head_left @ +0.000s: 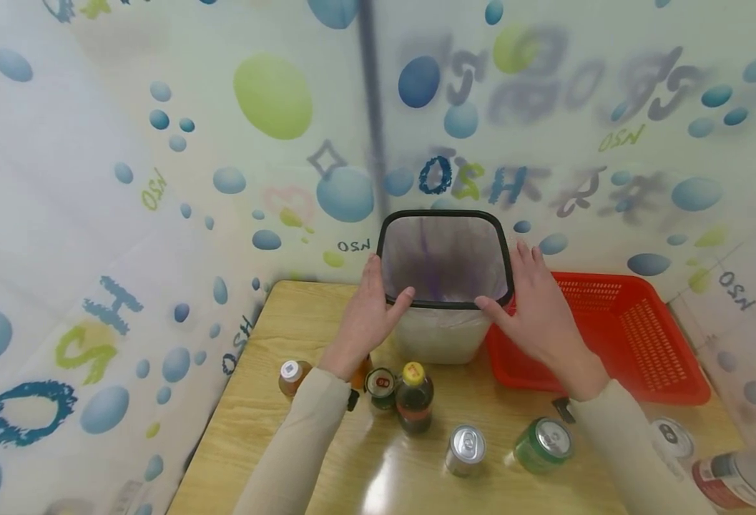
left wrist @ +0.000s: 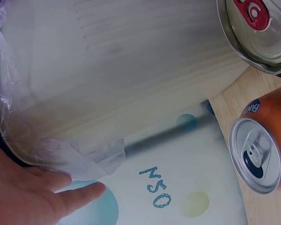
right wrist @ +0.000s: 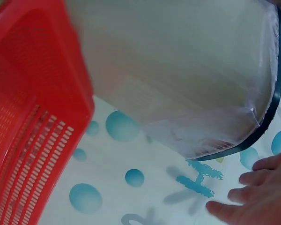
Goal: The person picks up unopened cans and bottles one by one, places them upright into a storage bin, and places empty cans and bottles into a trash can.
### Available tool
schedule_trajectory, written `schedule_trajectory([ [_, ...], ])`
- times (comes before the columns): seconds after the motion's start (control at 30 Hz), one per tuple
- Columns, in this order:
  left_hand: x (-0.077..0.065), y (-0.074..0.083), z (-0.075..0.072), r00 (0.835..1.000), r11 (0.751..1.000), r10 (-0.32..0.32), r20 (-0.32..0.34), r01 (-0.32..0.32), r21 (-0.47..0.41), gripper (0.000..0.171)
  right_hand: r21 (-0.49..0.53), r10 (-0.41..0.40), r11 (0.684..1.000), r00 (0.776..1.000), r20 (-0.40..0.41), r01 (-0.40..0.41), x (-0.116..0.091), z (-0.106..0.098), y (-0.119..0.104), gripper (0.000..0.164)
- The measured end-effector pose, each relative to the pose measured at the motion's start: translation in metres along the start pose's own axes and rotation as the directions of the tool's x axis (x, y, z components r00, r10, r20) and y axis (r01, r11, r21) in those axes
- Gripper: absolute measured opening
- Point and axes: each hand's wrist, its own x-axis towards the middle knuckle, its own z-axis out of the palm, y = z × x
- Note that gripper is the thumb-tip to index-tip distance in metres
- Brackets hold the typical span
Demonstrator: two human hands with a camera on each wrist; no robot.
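Note:
A white trash bin [head_left: 442,336] with a black rim and a clear liner stands at the back of the table, in the middle of the head view. My left hand [head_left: 372,307] is at the bin's left side, its fingers straight and the thumb near the front rim. On the other side my right hand [head_left: 545,311] mirrors it, fingers extended and thumb by the front right corner. In the left wrist view the fingers [left wrist: 79,197] lie beside the rim and liner. The right wrist view shows a gap between the right hand's fingers [right wrist: 225,211] and the rim.
A red basket [head_left: 609,393] stands right of the bin. Nearer are a cola bottle [head_left: 414,404], a dark can [head_left: 380,386], a white-capped bottle [head_left: 292,375], a silver can [head_left: 465,450], a green can [head_left: 545,443] and a red-labelled container [head_left: 732,479]. An orange Fanta can [left wrist: 271,126] stands by my left wrist.

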Motion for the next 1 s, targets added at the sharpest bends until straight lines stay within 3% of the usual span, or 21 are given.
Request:
schedule_trajectory([
  [0.23, -0.003, -0.002, -0.001, 1.000, 1.000, -0.009, 0.004, 0.009, 0.002, 0.096, -0.192, 0.037, 0.981, 0.993, 0.116, -0.014, -0.010, 0.007, 0.001, 0.107],
  [0.53, -0.003, -0.001, -0.002, 1.000, 0.999, -0.008, 0.003, 0.008, 0.038, 0.097, -0.198, 0.063, 0.979, 0.988, 0.139, -0.035, -0.009, 0.012, 0.003, 0.103],
  [0.67, -0.004, -0.001, -0.006, 1.000, 0.999, -0.010, -0.012, 0.011, 0.046, 0.107, -0.181, 0.077, 0.982, 0.987, 0.141, -0.051, -0.008, 0.012, 0.004, 0.100],
  [0.83, -0.014, -0.011, -0.012, 0.996, 0.999, 0.000, -0.092, -0.004, -0.041, 0.114, -0.152, 0.078, 0.987, 0.986, 0.149, -0.055, -0.008, 0.013, 0.006, 0.101],
  [1.0, -0.036, -0.028, -0.014, 0.983, 0.985, 0.024, -0.183, -0.054, -0.161, 0.091, -0.112, 0.077, 0.992, 0.986, 0.145, -0.061, -0.009, 0.012, 0.006, 0.099],
])
